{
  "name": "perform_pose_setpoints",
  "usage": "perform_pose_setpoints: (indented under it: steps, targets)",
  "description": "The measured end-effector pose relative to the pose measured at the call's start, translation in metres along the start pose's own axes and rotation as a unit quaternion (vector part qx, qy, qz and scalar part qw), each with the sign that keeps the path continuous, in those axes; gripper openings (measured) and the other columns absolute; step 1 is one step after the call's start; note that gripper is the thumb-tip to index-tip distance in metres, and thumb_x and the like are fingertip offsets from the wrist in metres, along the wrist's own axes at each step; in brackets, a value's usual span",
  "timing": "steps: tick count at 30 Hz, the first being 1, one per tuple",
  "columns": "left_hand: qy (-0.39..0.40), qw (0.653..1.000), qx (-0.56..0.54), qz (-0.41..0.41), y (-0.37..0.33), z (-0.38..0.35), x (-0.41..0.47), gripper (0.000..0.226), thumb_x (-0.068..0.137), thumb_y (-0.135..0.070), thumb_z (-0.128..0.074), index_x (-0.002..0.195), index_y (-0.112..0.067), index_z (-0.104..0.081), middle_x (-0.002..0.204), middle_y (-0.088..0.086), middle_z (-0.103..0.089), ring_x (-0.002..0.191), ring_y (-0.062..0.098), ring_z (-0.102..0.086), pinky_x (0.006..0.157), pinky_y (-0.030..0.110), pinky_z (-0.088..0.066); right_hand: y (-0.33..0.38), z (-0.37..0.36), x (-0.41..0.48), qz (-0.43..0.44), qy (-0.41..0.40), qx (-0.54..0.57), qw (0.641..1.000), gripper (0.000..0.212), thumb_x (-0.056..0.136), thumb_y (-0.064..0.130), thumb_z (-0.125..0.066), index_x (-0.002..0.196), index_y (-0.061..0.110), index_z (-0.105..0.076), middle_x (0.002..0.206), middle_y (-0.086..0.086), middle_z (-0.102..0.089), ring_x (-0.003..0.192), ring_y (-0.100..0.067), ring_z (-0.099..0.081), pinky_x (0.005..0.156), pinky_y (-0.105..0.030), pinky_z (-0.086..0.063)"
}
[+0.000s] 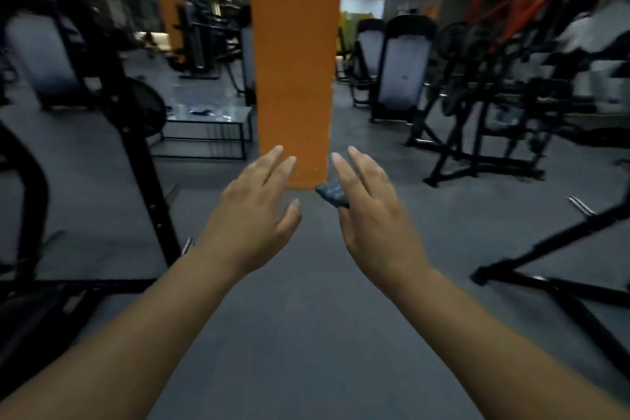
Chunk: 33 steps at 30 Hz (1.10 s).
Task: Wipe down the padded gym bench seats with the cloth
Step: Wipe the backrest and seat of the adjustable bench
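Both my bare arms reach forward over the grey gym floor. My left hand (254,211) is held out in the air with its fingers spread and straight, holding nothing. My right hand (371,215) also has straight fingers, and a small bunched dark blue-grey cloth (332,194) sticks out at its thumb side, held under the palm; the thumb itself is hidden. A grey padded machine back (404,78) stands far ahead on the right, and another grey pad (41,54) stands at the far left. Neither hand is near a pad.
An orange pillar (295,61) rises straight ahead, just beyond my fingertips. A black rack frame (143,164) stands on the left beside a low black-framed platform (204,119). Black and red machines (477,133) crowd the right. Grey floor (306,300) runs between them.
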<state>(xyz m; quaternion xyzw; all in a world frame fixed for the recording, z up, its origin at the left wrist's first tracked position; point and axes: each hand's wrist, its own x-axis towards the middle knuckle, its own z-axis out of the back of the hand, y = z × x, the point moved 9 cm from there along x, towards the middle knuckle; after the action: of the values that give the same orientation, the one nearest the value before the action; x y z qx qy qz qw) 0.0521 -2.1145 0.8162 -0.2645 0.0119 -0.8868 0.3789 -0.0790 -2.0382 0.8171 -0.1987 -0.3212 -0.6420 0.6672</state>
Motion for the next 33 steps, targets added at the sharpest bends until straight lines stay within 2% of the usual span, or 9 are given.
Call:
perform_pose_setpoints:
  steps: [3,6,13,16,21,24,27,30,33]
  targets:
    - [-0.015,0.999,0.028,0.039,0.045,0.002,0.024,0.065,0.101,-0.042,-0.044,0.158,-0.02,-0.022,0.166,-0.001,-0.011,0.151,0.018,-0.015,0.12,0.041,-0.025,0.004,-0.043,0.048,0.035,-0.003,0.039,0.999,0.071,0.091,-0.001,-0.062,0.154,0.017,-0.033,0.158,-0.012,-0.033,0.146,-0.033,-0.032,0.102,-0.055,-0.048]
    - [-0.025,0.993,0.059,0.103,0.103,0.01,0.037,0.063,0.1,-0.039,-0.047,0.156,-0.018,-0.028,0.165,0.001,-0.017,0.149,0.021,-0.022,0.117,0.043,-0.031,0.022,-0.094,0.099,0.082,0.018,0.095,0.992,0.072,0.09,-0.003,-0.06,0.154,0.015,-0.033,0.158,-0.013,-0.032,0.147,-0.034,-0.029,0.109,-0.055,-0.041]
    - [-0.041,0.948,0.145,0.278,0.217,0.028,0.025,0.064,0.101,-0.044,-0.043,0.158,-0.023,-0.022,0.166,-0.004,-0.011,0.151,0.017,-0.017,0.12,0.041,-0.027,0.091,-0.207,0.181,0.197,0.061,0.213,0.955,0.075,0.091,-0.002,-0.062,0.155,0.017,-0.029,0.16,-0.012,-0.029,0.148,-0.031,-0.027,0.113,-0.049,-0.04]
    - [-0.05,0.92,0.179,0.345,0.251,0.028,0.019,0.064,0.1,-0.043,-0.045,0.157,-0.022,-0.024,0.166,-0.003,-0.013,0.151,0.018,-0.018,0.12,0.043,-0.027,0.114,-0.249,0.203,0.248,0.077,0.275,0.926,0.075,0.09,-0.003,-0.063,0.155,0.017,-0.03,0.16,-0.012,-0.029,0.148,-0.031,-0.027,0.111,-0.049,-0.041]
    - [-0.084,0.855,0.21,0.466,0.284,0.023,0.019,0.063,0.101,-0.04,-0.046,0.157,-0.022,-0.024,0.166,-0.003,-0.013,0.15,0.017,-0.018,0.119,0.033,-0.022,0.13,-0.322,0.243,0.325,0.128,0.327,0.878,0.081,0.089,-0.002,-0.064,0.155,0.023,-0.022,0.161,-0.009,-0.027,0.149,-0.028,-0.025,0.109,-0.05,-0.043]
    - [-0.097,0.815,0.219,0.528,0.298,0.024,0.011,0.063,0.1,-0.04,-0.045,0.157,-0.022,-0.026,0.166,-0.003,-0.015,0.15,0.017,-0.019,0.119,0.035,-0.024,0.146,-0.354,0.265,0.362,0.156,0.358,0.846,0.079,0.091,0.0,-0.062,0.155,0.023,-0.023,0.161,-0.008,-0.026,0.149,-0.028,-0.024,0.11,-0.05,-0.043]
    - [-0.099,0.769,0.232,0.587,0.314,0.027,-0.008,0.063,0.1,-0.04,-0.044,0.157,-0.023,-0.023,0.166,-0.005,-0.011,0.15,0.016,-0.018,0.119,0.036,-0.023,0.177,-0.373,0.27,0.404,0.168,0.389,0.811,0.078,0.09,0.002,-0.065,0.155,0.021,-0.025,0.16,-0.008,-0.027,0.148,-0.029,-0.028,0.107,-0.045,-0.043]
    - [-0.108,0.731,0.245,0.628,0.334,0.033,-0.028,0.062,0.101,-0.04,-0.043,0.158,-0.024,-0.022,0.166,-0.006,-0.01,0.15,0.016,-0.017,0.119,0.038,-0.023,0.214,-0.395,0.269,0.432,0.18,0.416,0.78,0.08,0.088,-0.001,-0.067,0.154,0.019,-0.028,0.159,-0.009,-0.03,0.146,-0.03,-0.031,0.108,-0.044,-0.043]
    - [-0.118,0.711,0.252,0.646,0.362,0.039,-0.046,0.062,0.101,-0.039,-0.044,0.157,-0.023,-0.023,0.166,-0.005,-0.011,0.151,0.016,-0.016,0.119,0.037,-0.021,0.253,-0.419,0.269,0.458,0.184,0.424,0.759,0.079,0.088,-0.001,-0.067,0.154,0.018,-0.03,0.159,-0.01,-0.031,0.146,-0.03,-0.031,0.109,-0.045,-0.044]
